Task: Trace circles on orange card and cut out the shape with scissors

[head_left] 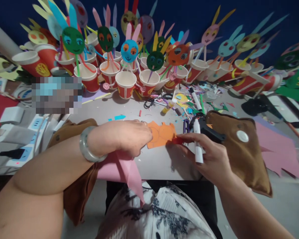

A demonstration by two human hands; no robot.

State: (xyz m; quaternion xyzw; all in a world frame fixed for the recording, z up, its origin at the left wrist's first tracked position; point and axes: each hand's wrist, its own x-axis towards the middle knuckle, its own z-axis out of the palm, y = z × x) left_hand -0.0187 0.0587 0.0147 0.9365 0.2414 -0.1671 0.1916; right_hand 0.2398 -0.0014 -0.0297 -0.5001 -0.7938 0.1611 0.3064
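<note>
Left arm (37,196) nearest; orange paper (161,134) long axis crosswise, jagged edge away.

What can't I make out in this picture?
In the head view:
Left hand: its back hides most fingertips and the orange paper's left end.
Red thing: the right hand's fingers partly cover it.
Patch: contents masked by pixelation.
Green paper: cut off by right edge.

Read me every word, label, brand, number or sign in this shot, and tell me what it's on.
No text is readable.
Leftmost cup: yellow round emblem, too blurred to read.
Pink tag: seemingly a heart; any wording is too small.
Glue stick: any print is too small.
White marker: no legible print.
Orange paper: drawn lines, no readable words.
</note>
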